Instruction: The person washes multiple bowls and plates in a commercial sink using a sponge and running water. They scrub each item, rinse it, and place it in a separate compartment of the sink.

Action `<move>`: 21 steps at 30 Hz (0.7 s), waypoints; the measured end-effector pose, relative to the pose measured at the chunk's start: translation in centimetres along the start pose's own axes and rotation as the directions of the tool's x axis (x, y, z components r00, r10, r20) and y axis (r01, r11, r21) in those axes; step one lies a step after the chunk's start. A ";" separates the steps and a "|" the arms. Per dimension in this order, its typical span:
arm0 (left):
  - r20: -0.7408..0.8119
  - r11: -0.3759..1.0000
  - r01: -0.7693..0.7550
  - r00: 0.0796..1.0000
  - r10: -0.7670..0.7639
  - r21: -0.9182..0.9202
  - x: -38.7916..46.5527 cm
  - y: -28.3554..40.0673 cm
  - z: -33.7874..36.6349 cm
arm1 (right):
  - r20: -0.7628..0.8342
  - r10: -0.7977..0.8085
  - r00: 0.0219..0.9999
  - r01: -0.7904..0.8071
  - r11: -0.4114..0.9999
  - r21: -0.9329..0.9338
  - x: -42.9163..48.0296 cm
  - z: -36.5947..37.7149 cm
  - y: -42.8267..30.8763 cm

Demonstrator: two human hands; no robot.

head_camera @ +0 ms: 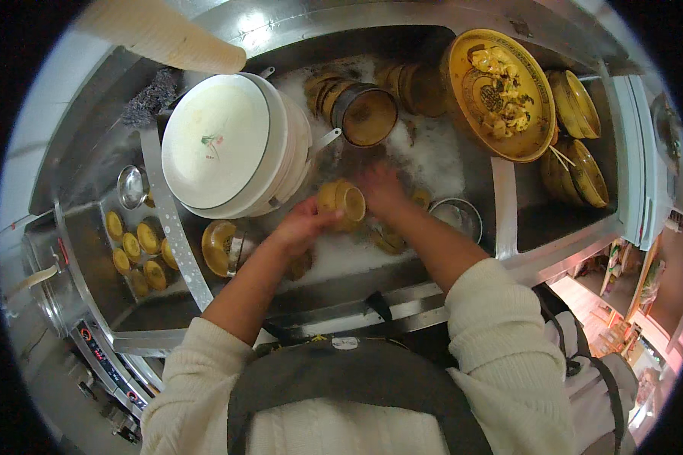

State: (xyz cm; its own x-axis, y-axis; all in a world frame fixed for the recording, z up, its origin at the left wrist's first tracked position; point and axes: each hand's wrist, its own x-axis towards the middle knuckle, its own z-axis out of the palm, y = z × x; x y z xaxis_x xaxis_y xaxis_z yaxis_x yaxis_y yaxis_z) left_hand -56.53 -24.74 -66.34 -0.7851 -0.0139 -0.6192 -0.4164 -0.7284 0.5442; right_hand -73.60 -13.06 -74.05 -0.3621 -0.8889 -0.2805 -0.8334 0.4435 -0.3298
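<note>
Over the middle basin of a metal sink (pixel 370 281), my left hand (pixel 299 226) grips what looks like a pair of nested small yellow bowls (pixel 341 206), their openings turned toward me. Close beside them on the right, my right hand (pixel 382 183) is blurred and low over the foamy water (pixel 432 148). Whether its fingers hold anything cannot be made out. Above my hands, a row of brown bowls (pixel 370 116) lies on its side in the suds. More small yellow dishes (pixel 390 242) are partly sunk by my right forearm, near a round metal-rimmed strainer or bowl (pixel 458 219).
A stack of white plates (pixel 216 142) stands at left. A large yellow bowl with food scraps (pixel 498 94) rests over the right divider, beside stacked yellow bowls (pixel 583 170). Several small yellow dishes (pixel 148 238) and a metal ladle (pixel 132 186) occupy the left basin. Dark scouring wool (pixel 151 99) sits upper left.
</note>
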 end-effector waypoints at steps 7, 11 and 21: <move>0.001 0.970 -0.183 0.983 0.185 0.159 -0.4 -0.7 -0.9 | 0.298 0.098 0.950 -0.278 0.701 0.657 -1.5 -2.8 -2.8; -0.037 0.777 -0.212 0.957 0.289 0.592 -0.4 -0.9 0.2 | -0.521 -0.010 0.853 0.295 0.834 0.467 -5.5 -6.8 -9.2; 0.221 0.820 -0.430 0.902 0.371 0.377 -10.2 4.5 6.5 | 0.194 0.225 0.955 -0.043 -0.542 0.839 -8.0 -13.1 -11.8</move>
State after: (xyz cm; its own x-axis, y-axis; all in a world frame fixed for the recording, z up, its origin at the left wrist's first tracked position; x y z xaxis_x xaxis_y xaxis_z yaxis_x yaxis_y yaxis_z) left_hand -53.38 -23.41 -53.92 -0.9640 -0.1314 -0.2312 -0.1767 -0.3332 0.9262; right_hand -66.35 -12.73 -56.10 -0.4520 -0.7267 -0.5173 0.8177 -0.1059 -0.5658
